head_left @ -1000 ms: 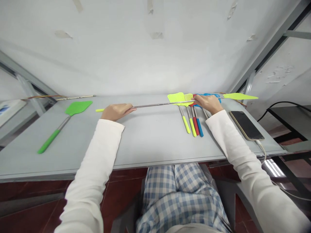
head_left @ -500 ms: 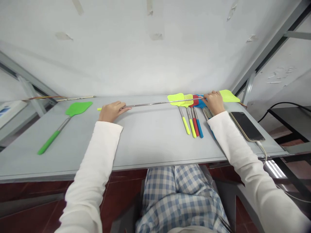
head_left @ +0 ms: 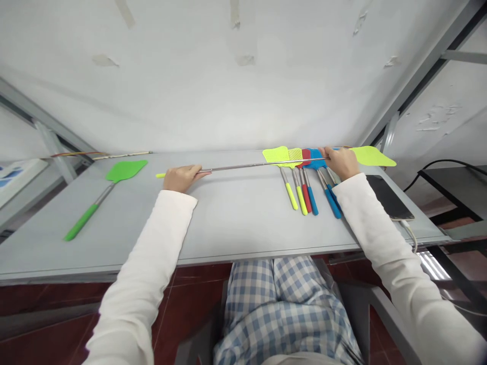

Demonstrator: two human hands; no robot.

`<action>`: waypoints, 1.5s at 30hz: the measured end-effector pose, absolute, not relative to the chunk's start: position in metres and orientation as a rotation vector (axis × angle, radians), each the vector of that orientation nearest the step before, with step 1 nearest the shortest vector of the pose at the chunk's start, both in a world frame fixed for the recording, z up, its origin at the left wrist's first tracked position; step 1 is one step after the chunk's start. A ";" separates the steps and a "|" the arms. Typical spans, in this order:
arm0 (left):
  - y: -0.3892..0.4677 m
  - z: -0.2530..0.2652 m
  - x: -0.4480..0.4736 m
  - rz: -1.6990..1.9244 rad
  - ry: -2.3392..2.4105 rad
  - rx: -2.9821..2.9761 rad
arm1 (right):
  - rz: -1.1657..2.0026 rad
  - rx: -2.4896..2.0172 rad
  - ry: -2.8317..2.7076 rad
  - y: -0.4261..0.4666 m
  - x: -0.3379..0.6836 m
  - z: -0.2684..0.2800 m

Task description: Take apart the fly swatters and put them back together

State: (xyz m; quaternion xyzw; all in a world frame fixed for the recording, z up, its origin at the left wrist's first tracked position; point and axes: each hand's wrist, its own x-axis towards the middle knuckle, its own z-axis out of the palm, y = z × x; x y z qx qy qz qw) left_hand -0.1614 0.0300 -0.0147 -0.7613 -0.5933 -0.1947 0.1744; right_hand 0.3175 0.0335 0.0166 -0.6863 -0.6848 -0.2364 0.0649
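I had the long yellow swatter (head_left: 243,166) stretched crosswise between both hands, its handle tip toward nine o'clock and its flat head toward three. At nine, the left hand (head_left: 180,178) had its fingers closed round the grip end, hiding where handle met shaft. At three, the right hand (head_left: 343,162) was pinching the shaft near the head. The shaft crossed over two yellow swatters (head_left: 277,153), a red swatter (head_left: 306,197) and some blue swatters (head_left: 332,203) fanned on the bench (head_left: 228,218); I couldn't tell whether it touched them. Their handles pointed toward five. A green swatter (head_left: 103,195) lay well apart at nine, and a phone (head_left: 391,200) at three, partly behind the right sleeve (head_left: 365,218).
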 end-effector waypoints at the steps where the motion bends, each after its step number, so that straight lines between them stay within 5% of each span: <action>1: 0.029 -0.014 -0.158 -0.551 -1.682 -2.169 | -0.711 -2.063 -2.097 0.031 0.313 0.017; 16: 0.010 -0.015 -0.049 -0.425 -1.564 -2.409 | -0.546 -1.783 -2.518 0.005 0.214 0.009; 25: 0.011 -0.008 -0.054 -0.444 -1.571 -2.378 | -0.490 -1.730 -2.497 0.007 0.216 0.014; 31: 0.016 -0.006 -0.068 -0.445 -1.613 -2.345 | -0.719 -1.451 -2.423 -0.003 0.213 0.021; 38: 0.017 -0.006 -0.078 -0.448 -1.719 -2.269 | -0.440 -1.032 -2.484 -0.005 0.216 0.014; 45: 0.020 -0.002 -0.099 -0.334 -1.829 -2.191 | -0.503 -1.234 -2.239 0.017 0.265 0.023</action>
